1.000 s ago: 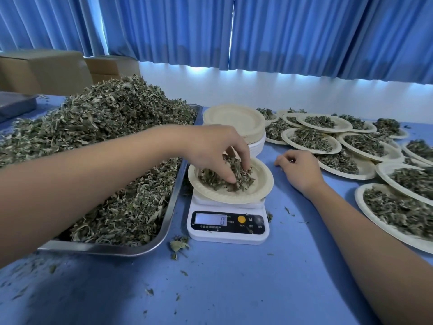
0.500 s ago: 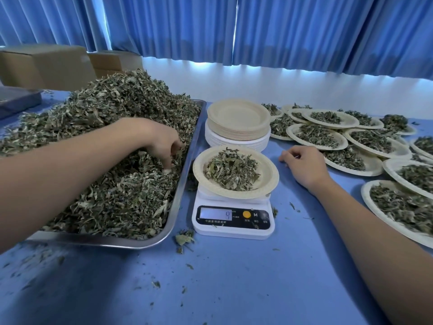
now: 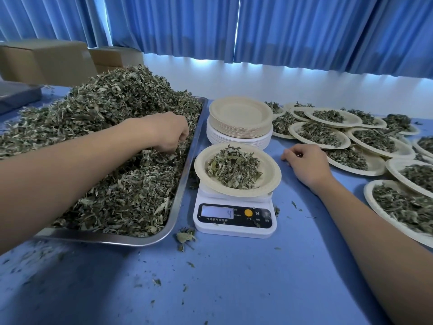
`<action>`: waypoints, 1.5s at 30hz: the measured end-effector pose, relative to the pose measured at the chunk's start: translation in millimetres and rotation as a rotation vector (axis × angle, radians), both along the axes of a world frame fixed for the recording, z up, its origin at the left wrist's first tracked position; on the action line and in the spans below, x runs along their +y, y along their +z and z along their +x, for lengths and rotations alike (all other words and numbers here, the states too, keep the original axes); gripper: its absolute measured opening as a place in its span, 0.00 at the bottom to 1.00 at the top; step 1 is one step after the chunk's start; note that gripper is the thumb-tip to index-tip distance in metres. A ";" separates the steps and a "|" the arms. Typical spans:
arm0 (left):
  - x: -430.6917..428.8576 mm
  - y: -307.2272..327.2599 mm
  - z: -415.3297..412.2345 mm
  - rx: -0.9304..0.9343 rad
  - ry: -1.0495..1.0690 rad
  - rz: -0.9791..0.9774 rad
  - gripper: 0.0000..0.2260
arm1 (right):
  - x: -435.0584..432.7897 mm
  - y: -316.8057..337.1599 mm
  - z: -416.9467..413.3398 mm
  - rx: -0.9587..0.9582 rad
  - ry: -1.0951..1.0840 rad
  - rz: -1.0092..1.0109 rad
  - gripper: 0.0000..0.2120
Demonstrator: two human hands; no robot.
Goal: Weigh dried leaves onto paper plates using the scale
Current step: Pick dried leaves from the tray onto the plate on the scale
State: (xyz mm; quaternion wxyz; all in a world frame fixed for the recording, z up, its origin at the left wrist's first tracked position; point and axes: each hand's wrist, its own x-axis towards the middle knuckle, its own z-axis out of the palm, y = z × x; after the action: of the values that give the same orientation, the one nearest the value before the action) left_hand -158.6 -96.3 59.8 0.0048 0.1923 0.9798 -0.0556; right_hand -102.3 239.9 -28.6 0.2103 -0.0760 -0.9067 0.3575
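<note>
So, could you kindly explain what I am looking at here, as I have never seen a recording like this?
There is no machine here: these are a person's two bare hands, filmed by one wide-angle camera worn on the head, looking forward and down. On the blue table a metal tray holds a big heap of dried leaves. The left hand is in that heap, fingers curled round a pinch of leaves. Beside the tray stands a small white scale carrying a paper plate with a portion of leaves; its display seems to read 4. Behind it is a stack of empty plates, and to the right lie many filled plates. The right hand rests on the table beside the scale, loosely curled, holding nothing.
</note>
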 end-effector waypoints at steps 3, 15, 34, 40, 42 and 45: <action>1.5 6.5 0.1 0.032 0.001 0.067 0.13 | 0.0 0.4 0.0 0.000 0.001 -0.005 0.13; 7.8 -0.6 13.1 -0.261 0.005 -0.224 0.13 | -0.1 0.3 0.3 -0.008 0.003 0.000 0.14; 9.1 38.2 6.8 0.038 -0.104 0.465 0.08 | 0.1 -1.5 -1.4 -0.003 0.004 0.007 0.14; 44.4 30.8 19.1 0.028 -0.354 0.610 0.07 | 0.7 -0.4 -0.4 -0.002 0.013 -0.006 0.13; 57.8 26.9 25.1 -0.020 -0.419 0.549 0.08 | 0.0 -0.2 0.2 -0.001 0.015 -0.006 0.13; 68.2 23.1 30.8 -0.273 -0.484 0.497 0.17 | -0.2 -0.2 1.2 0.003 0.022 -0.004 0.14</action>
State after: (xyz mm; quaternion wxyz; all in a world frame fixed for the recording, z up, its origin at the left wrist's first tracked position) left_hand -127.8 -28.0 82.9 0.0755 0.4192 0.8799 0.2105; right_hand -101.2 239.7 -28.8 0.2078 -0.0659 -0.9064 0.3617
